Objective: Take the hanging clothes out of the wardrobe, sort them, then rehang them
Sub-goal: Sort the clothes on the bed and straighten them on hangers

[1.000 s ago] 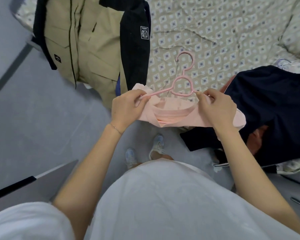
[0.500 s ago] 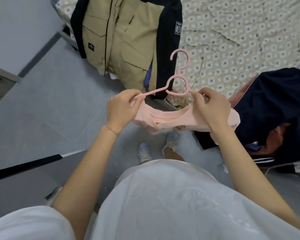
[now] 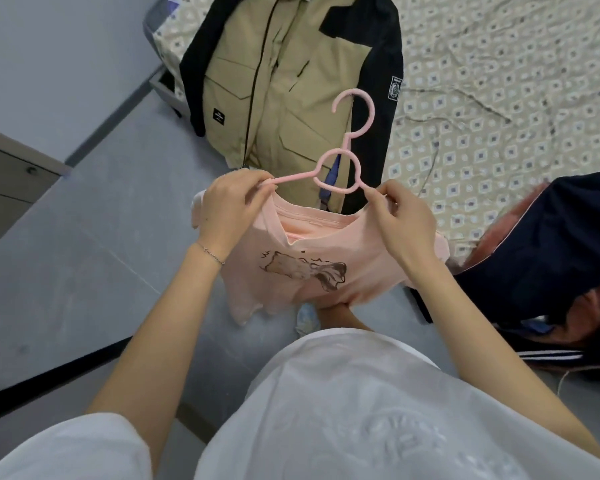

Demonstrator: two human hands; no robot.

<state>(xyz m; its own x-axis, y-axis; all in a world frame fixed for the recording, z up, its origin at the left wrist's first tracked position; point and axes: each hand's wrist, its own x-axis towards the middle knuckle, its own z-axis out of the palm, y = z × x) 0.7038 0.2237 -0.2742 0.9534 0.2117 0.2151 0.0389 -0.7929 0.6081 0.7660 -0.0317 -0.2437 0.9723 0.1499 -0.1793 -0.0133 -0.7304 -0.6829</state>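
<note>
Grey tiled floor (image 3: 84, 271) down below, bed with a diamond-pattern sheet (image 3: 499, 98) up top. Head cam only, so one angle.

Count: one pink hanger (image 3: 291, 177), one pink t-shirt (image 3: 309, 251) with a dark print on the front, and two more garments on the bed, a khaki-and-black jacket (image 3: 284, 98) and a navy piece (image 3: 551, 254) over on the right.

T-shirt is held in the air over the floor, just in front of the bed edge. Left hand (image 3: 229, 209) pinches one hanger arm at the shoulder, right hand (image 3: 402, 220) pinches the other at the collar, fingers curled. One thin bracelet (image 3: 212, 253) on the left wrist.
</note>
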